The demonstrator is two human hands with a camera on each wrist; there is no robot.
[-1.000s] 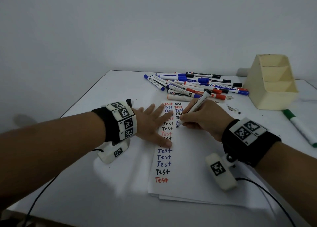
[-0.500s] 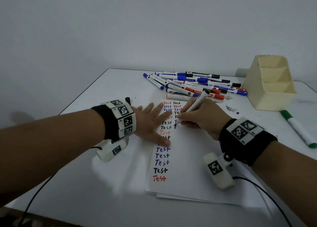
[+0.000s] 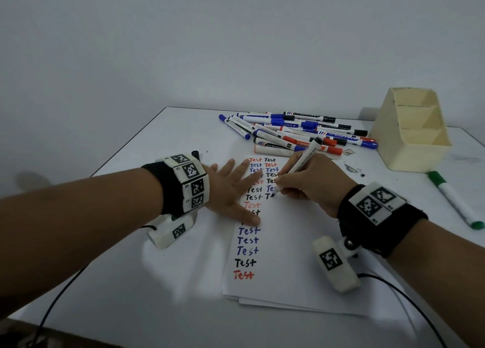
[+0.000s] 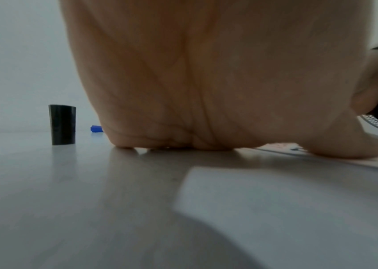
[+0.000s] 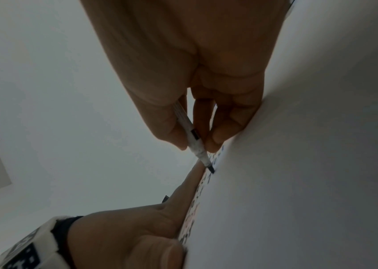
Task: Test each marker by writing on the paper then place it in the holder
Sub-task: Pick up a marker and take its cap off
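The right hand (image 3: pixel 312 182) pinches a black marker (image 3: pixel 301 165) in its fingers, tip on the paper (image 3: pixel 288 242) mid-surface; the left hand (image 3: pixel 231 190) lies flat, fingers spread, on the paper's left edge. Only the left wrist view shows an upright black cap (image 4: pixel 62 124) left of that hand. The holder (image 3: pixel 412 135) stands far right.

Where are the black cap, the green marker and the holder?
black cap (image 4: pixel 62 124), left wrist view, its side.
green marker (image 3: pixel 454 198), head view, its white barrel.
holder (image 3: pixel 417 154), head view, its front wall.

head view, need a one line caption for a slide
Right hand writes with a black marker on paper that the flat left hand steadies.
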